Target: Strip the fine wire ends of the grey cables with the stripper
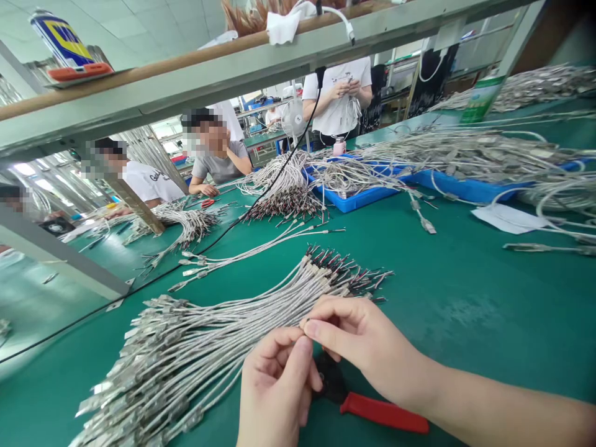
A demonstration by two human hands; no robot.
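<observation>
My left hand [284,379] and my right hand [358,338] meet fingertip to fingertip, each in a pinch. A tiny dark tip shows between them; what it belongs to is hidden by the fingers. Under my hands lies a hand tool with a dark metal head and a red handle [382,412], partly covered. Just beyond my fingers spreads a large bundle of white braided USB cables [242,323]. Their plugs in clear covers lie at the lower left, and their bare dark and red wire ends point to the upper right.
Blue trays [358,200] with heaped cables stand at the back. A black cord [261,211] crosses the green table [465,347]. A slanted metal shelf frame [186,74] runs overhead, bearing a blue and yellow can [60,40]. Several people sit or stand beyond.
</observation>
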